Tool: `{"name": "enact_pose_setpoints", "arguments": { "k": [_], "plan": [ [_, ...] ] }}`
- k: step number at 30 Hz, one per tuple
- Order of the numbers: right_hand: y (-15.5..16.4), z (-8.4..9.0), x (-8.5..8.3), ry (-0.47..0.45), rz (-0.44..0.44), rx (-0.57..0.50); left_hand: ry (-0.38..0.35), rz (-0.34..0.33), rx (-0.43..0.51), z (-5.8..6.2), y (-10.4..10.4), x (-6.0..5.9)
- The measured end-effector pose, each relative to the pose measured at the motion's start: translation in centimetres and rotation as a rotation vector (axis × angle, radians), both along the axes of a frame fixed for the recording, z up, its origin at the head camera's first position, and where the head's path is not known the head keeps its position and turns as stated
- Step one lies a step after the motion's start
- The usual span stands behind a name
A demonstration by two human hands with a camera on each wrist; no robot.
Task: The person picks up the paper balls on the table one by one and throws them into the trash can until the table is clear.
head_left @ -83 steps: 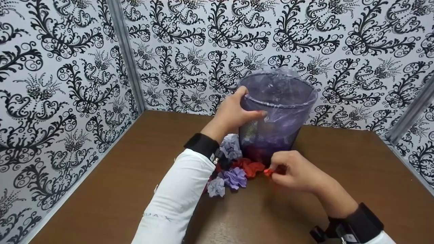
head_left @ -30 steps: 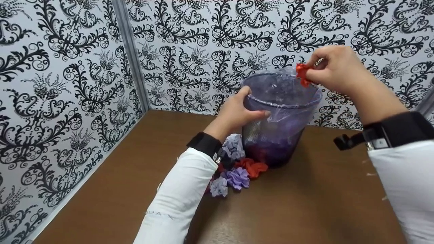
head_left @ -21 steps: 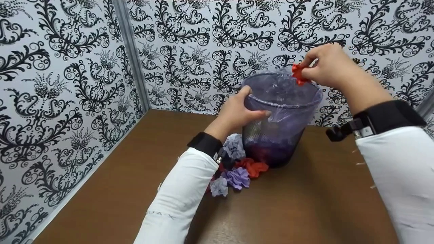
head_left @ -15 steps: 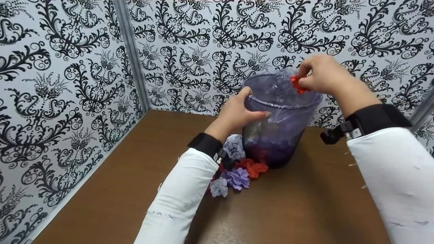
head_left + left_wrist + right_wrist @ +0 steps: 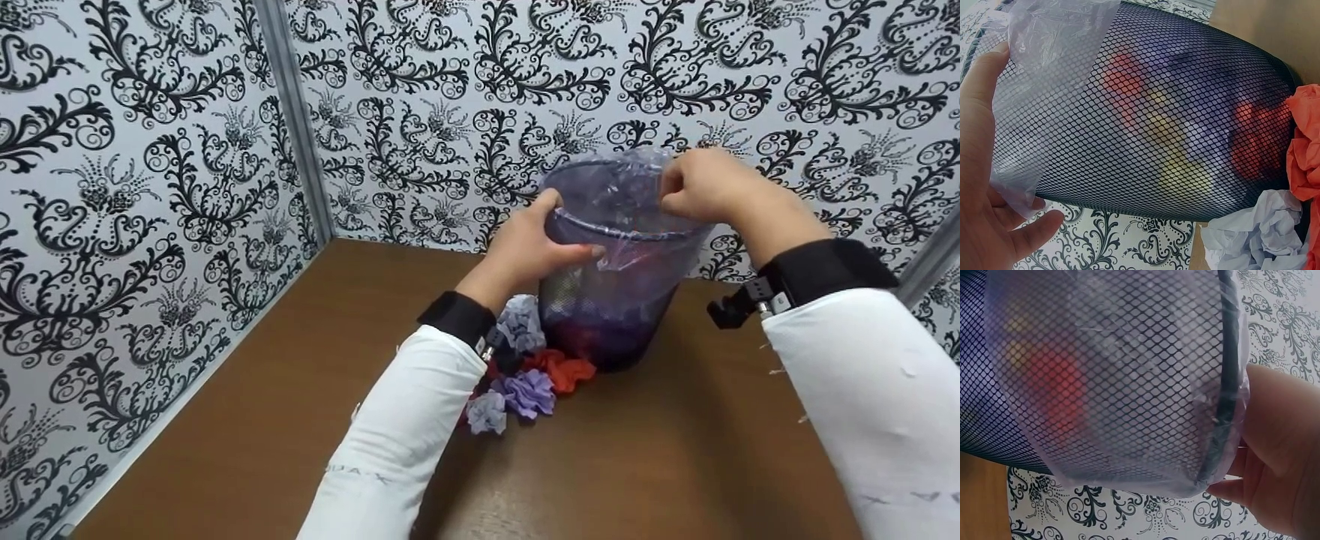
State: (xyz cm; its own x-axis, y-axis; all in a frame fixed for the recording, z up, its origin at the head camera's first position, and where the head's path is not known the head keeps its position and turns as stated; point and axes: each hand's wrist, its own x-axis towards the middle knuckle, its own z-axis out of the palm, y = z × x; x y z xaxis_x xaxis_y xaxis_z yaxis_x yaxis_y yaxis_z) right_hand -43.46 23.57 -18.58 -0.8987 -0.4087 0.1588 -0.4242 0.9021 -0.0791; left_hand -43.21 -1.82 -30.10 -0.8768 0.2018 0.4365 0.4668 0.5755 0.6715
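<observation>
A dark mesh wastebasket (image 5: 600, 300) with a thin purple liner bag (image 5: 626, 251) folded over its rim stands tilted on the table. My left hand (image 5: 525, 244) grips its near left rim, the thumb along the outside over the liner. At the right rim is my right hand (image 5: 705, 184), its fingers loosely curled above the opening and no paper showing in them. Inside, a red crumpled paper (image 5: 1123, 79) shows through the mesh, apart from the fingers. Yellow, white and red paper balls lie deeper in the basket.
Beside the basket's base, partly behind the left forearm, lie crumpled papers: a red ball (image 5: 564, 369), a purple ball (image 5: 526, 394), a small grey ball (image 5: 487, 412) and a larger grey one (image 5: 521, 322). Patterned wall panels (image 5: 420, 112) rise behind the brown table (image 5: 300, 375).
My right hand has picked the red paper off the table, carried it up over the rim and let it go into the basket. My left hand has stayed on the rim.
</observation>
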Motion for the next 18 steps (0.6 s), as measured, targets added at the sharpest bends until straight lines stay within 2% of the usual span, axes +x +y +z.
{"name": "enact_pose_setpoints", "arguments": {
  "k": [6,12,18],
  "plan": [
    [0.2,0.2,0.9,0.063,0.015,-0.072,0.006,0.006,-0.002,0.0,-0.1,0.0],
    [-0.2,0.7,2.7,0.094,0.035,-0.109,0.01,-0.015,0.018,0.0,-0.1,0.0],
    [-1.0,0.8,5.3,0.206,0.156,-0.074,0.006,-0.022,0.02,0.0,0.0,-0.1]
  ]
}}
